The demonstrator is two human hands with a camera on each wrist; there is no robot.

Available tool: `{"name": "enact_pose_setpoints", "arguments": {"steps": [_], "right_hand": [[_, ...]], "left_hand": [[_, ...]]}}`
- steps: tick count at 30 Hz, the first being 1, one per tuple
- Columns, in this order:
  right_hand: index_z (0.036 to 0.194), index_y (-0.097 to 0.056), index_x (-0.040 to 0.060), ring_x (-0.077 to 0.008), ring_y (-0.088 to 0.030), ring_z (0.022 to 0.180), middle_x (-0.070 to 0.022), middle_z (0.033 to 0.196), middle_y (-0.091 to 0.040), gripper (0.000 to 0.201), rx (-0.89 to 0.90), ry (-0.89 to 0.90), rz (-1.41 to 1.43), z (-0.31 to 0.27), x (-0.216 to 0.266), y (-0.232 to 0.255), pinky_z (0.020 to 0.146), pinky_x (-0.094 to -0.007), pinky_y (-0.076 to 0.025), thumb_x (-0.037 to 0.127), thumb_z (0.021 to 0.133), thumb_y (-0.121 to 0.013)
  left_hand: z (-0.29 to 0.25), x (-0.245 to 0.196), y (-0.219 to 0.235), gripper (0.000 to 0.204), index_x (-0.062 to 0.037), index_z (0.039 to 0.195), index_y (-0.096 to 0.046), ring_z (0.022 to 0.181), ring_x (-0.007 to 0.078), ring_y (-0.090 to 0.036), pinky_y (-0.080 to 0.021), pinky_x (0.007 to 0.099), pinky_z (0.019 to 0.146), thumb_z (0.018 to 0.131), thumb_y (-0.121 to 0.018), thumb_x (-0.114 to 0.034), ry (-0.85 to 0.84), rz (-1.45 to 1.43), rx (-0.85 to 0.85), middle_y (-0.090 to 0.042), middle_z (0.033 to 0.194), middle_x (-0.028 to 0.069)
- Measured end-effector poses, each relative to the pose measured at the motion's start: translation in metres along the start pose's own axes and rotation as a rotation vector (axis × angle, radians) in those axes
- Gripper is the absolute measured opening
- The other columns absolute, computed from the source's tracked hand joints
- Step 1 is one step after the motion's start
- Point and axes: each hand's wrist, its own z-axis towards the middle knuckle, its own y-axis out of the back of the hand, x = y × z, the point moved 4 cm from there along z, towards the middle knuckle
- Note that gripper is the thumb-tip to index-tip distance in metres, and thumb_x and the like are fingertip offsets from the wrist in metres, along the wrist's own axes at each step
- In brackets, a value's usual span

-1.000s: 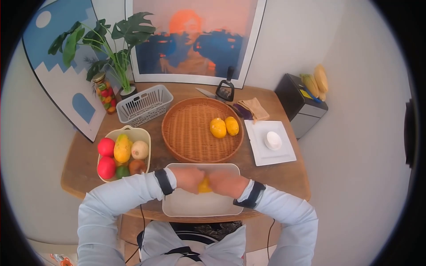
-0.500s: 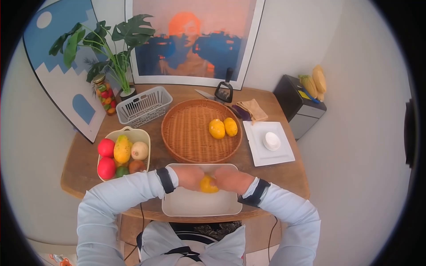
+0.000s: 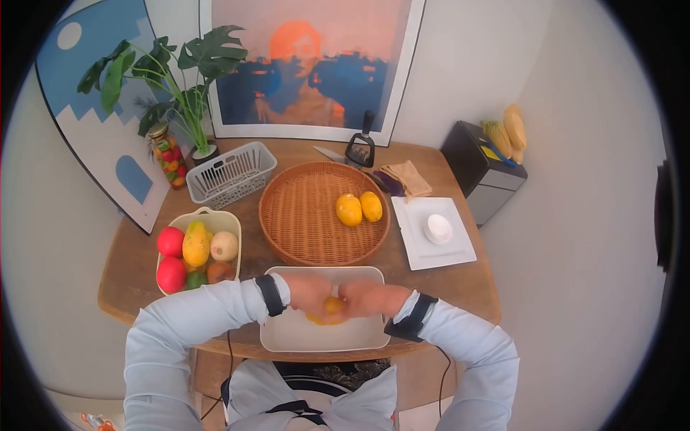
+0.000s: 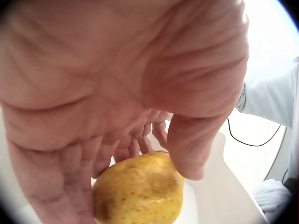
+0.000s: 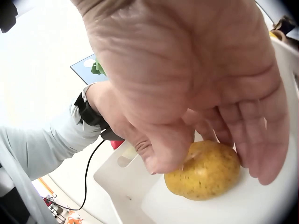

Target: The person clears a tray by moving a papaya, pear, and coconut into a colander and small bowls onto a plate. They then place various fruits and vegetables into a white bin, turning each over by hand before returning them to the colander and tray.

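Note:
A yellow potato [image 3: 333, 306] with a speckled skin is between my two hands, over the white tub [image 3: 323, 339] at the front of the table. My left hand [image 3: 310, 292] holds it from the left, thumb on one side and fingers along the other in the left wrist view, where the potato [image 4: 140, 189] shows a brownish patch. From the right, my right hand [image 3: 370, 297] has its thumb and fingers about the same potato [image 5: 205, 172]. The palms hide part of it. Two more yellow potatoes [image 3: 350, 210] lie in the round wicker tray [image 3: 302, 215].
A cream basket [image 3: 238, 244] of mixed fruit and vegetables stands left of the tub. Behind are a grey plastic basket [image 3: 233, 172], a potted plant [image 3: 190, 115] and a black-handled peeler or grater [image 3: 361, 151]. At right, a square white plate [image 3: 424, 253] carries a small white bowl [image 3: 438, 228].
The potato has shifted and turned between my hands, with a different part of it showing. My right hand has moved slightly; both hands remain over the tub.

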Motion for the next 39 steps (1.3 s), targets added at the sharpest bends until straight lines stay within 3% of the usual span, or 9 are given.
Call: {"name": "enact_pose_setpoints", "arguments": {"steps": [5, 13, 15, 17, 21, 26, 34, 37, 39], "right_hand": [[0.116, -0.063, 0.0010, -0.0239, -0.068, 0.085, -0.0122, 0.096, -0.069, 0.066, 0.112, 0.064, 0.333, 0.010, 0.006, -0.028, 0.061, -0.0313, -0.056, 0.047, 0.073, -0.082], [0.122, -0.062, 0.0030, -0.0155, -0.063, 0.078, -0.0074, 0.097, -0.066, 0.064, 0.151, 0.090, 0.393, -0.013, 0.023, 0.009, 0.059, -0.0244, -0.050, 0.043, 0.075, -0.081], [0.119, -0.062, 0.0021, -0.0153, -0.063, 0.076, -0.0089, 0.093, -0.066, 0.067, -0.024, 0.110, 0.470, -0.031, 0.023, 0.045, 0.058, -0.0241, -0.050, 0.048, 0.074, -0.081], [0.117, -0.061, 0.0014, -0.0144, -0.063, 0.073, -0.0090, 0.091, -0.066, 0.067, -0.250, 0.132, 0.572, -0.039, 0.021, 0.076, 0.057, -0.0240, -0.049, 0.052, 0.077, -0.078], [0.114, -0.060, 0.0012, -0.0125, -0.062, 0.069, -0.0077, 0.090, -0.065, 0.058, -0.766, 0.176, 0.859, -0.042, 0.025, 0.125, 0.056, -0.0228, -0.048, 0.051, 0.085, -0.072], [0.112, -0.060, 0.0003, -0.0111, -0.059, 0.063, -0.0070, 0.088, -0.064, 0.054, -1.005, 0.219, 1.082, 0.011, 0.010, 0.144, 0.049, -0.0233, -0.045, 0.048, 0.089, -0.069], [0.094, -0.066, 0.0043, -0.0090, -0.048, 0.043, -0.0022, 0.070, -0.060, 0.042, -0.958, 0.084, 1.251, 0.067, -0.027, 0.122, 0.038, -0.0232, -0.031, 0.046, 0.095, -0.060], [0.103, -0.066, 0.0000, -0.0202, -0.063, 0.062, -0.0106, 0.080, -0.065, 0.043, -1.002, 0.111, 1.137, 0.073, -0.033, 0.117, 0.051, -0.0292, -0.047, 0.042, 0.095, -0.060], [0.104, -0.065, -0.0015, -0.0273, -0.065, 0.075, -0.0145, 0.084, -0.066, 0.042, -1.413, 0.328, 0.621, 0.070, -0.020, 0.124, 0.064, -0.0336, -0.051, 0.039, 0.096, -0.059]], "left_hand": [[0.011, -0.006, -0.028, 0.051, -0.0044, 0.121, -0.062, 0.078, 0.0210, -0.066, -0.052, 0.0329, 0.065, 0.080, -0.077, -0.031, 0.043, -0.141, 0.255, -0.068, 0.089, 0.0069], [-0.023, -0.006, 0.011, 0.050, -0.0013, 0.115, -0.060, 0.071, 0.0131, -0.059, -0.047, 0.0284, 0.057, 0.080, -0.077, -0.032, -0.159, -0.443, 0.169, -0.063, 0.087, 0.0050], [-0.038, -0.003, 0.051, 0.048, -0.0011, 0.110, -0.060, 0.071, 0.0123, -0.057, -0.046, 0.0275, 0.058, 0.081, -0.076, -0.036, -0.179, -0.330, 0.106, -0.061, 0.086, 0.0044], [-0.053, 0.007, 0.083, 0.045, -0.0014, 0.112, -0.059, 0.072, 0.0110, -0.057, -0.048, 0.0256, 0.059, 0.089, -0.070, -0.038, -0.231, -0.561, -0.249, -0.061, 0.089, 0.0028], [-0.057, 0.011, 0.123, 0.040, -0.0043, 0.118, -0.058, 0.077, 0.0082, -0.059, -0.051, 0.0218, 0.065, 0.101, -0.055, -0.041, -0.203, -1.028, -0.669, -0.062, 0.095, 0.0008], [-0.012, 0.033, 0.138, 0.042, -0.0112, 0.105, -0.059, 0.063, 0.0081, -0.058, -0.043, 0.0198, 0.052, 0.101, -0.051, -0.052, -0.371, -1.286, -0.972, -0.063, 0.085, 0.0002], [0.038, 0.065, 0.105, 0.047, -0.0080, 0.104, -0.062, 0.052, 0.0095, -0.058, -0.039, 0.0194, 0.042, 0.098, -0.054, -0.054, -0.247, -1.493, -0.994, -0.065, 0.077, 0.0020], [0.044, 0.071, 0.101, 0.044, -0.0084, 0.107, -0.061, 0.053, 0.0099, -0.058, -0.040, 0.0199, 0.042, 0.097, -0.057, -0.051, -0.168, -1.547, -1.031, -0.064, 0.080, 0.0023], [0.042, 0.068, 0.098, 0.041, -0.0091, 0.109, -0.060, 0.055, 0.0100, -0.058, -0.041, 0.0203, 0.042, 0.096, -0.058, -0.048, -0.112, -1.725, -1.064, -0.063, 0.082, 0.0026]]}}
